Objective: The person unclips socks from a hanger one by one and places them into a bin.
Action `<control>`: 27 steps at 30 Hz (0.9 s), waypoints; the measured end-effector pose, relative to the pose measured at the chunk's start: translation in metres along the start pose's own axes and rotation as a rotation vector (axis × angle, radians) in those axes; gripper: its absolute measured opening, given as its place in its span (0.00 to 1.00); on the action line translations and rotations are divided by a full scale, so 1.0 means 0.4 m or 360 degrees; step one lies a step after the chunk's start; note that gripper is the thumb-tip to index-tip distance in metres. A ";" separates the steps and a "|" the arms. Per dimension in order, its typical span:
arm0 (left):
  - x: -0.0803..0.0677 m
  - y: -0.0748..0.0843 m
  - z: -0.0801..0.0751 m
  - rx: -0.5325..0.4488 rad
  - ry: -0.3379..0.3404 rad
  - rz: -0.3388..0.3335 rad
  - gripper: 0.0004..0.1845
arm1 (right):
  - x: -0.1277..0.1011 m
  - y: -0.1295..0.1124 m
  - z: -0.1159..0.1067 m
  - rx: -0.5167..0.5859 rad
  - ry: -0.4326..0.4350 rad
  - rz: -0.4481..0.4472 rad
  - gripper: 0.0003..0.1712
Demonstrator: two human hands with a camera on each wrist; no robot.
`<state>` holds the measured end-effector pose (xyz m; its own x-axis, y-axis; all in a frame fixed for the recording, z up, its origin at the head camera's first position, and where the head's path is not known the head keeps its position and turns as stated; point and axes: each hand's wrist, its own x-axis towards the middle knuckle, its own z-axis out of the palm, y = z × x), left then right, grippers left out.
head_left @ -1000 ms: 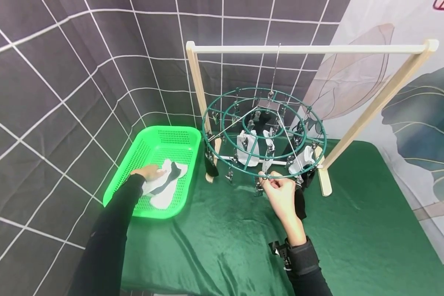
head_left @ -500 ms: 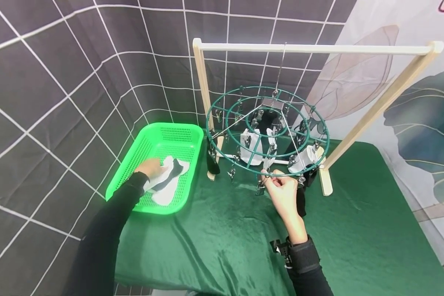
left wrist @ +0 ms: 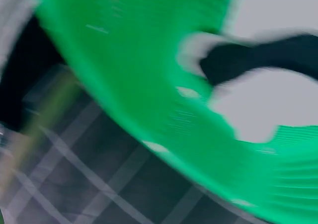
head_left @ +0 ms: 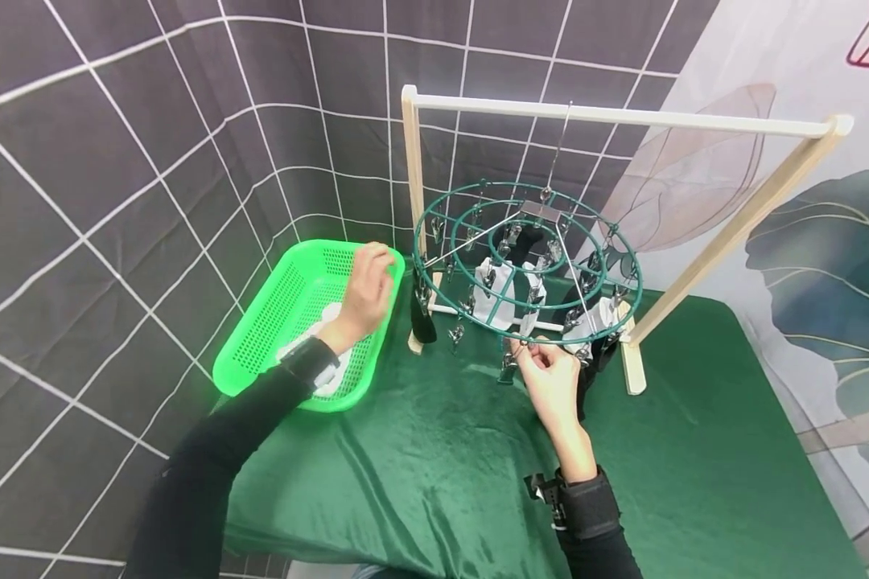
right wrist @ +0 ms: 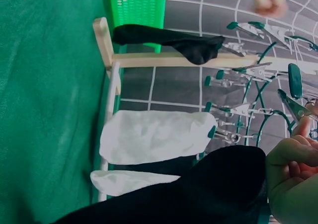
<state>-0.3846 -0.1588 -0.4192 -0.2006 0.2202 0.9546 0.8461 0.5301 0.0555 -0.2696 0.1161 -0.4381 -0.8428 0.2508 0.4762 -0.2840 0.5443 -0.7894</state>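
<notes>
My left hand (head_left: 368, 285) is raised above the right side of the green basket (head_left: 242, 354), its fingers loosely bent, and I see nothing in it. White socks (left wrist: 268, 102) and a dark sock (left wrist: 258, 57) lie in the basket; the left wrist view is blurred. At the front rim of a round green clip hanger (head_left: 471, 323), my right hand (head_left: 553, 378) pinches a metal clip (right wrist: 294, 105) between thumb and fingers. A black sock (right wrist: 218, 179) hangs close beside that hand. White socks (right wrist: 156, 137) hang from clips farther in.
The hanger hooks onto the white bar (head_left: 623, 116) of a wooden stand (head_left: 731, 237). Another black sock (right wrist: 169, 37) hangs at its left side, near the basket. Several clips dangle from the rings. Green cloth (head_left: 434, 474) covers the table.
My left hand has come up out of the basket and moved right, toward the hanger, leaving the socks lying there. The right hand keeps its pinch at the front rim.
</notes>
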 end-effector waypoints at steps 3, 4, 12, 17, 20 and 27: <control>0.038 0.089 0.045 -0.0233 0.0034 0.0250 0.11 | -0.006 -0.003 -0.003 -0.0026 0.0018 0.0028 0.24; 0.048 0.116 0.055 -0.0277 -0.0005 0.0315 0.11 | -0.007 -0.005 -0.003 -0.0024 0.0020 0.0026 0.25; 0.077 0.232 0.081 -0.0075 -0.0530 0.0293 0.11 | -0.004 -0.020 -0.003 -0.0023 0.0017 -0.0079 0.24; 0.084 0.231 0.074 -0.0051 -0.0587 0.0153 0.13 | -0.019 -0.021 -0.021 0.0035 0.0039 -0.0244 0.11; 0.088 0.228 0.072 -0.0044 -0.0561 0.0142 0.14 | -0.031 -0.010 -0.048 0.0126 0.0146 -0.0447 0.05; 0.085 0.210 0.080 -0.0068 -0.0516 0.0058 0.17 | -0.030 0.044 -0.132 0.0096 0.0373 -0.0481 0.08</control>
<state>-0.3362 -0.0806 -0.3915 -0.3106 0.4912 0.8138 0.8742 0.4837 0.0416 -0.2405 0.1652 -0.4372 -0.5917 0.2659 0.7610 -0.5359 0.5755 -0.6178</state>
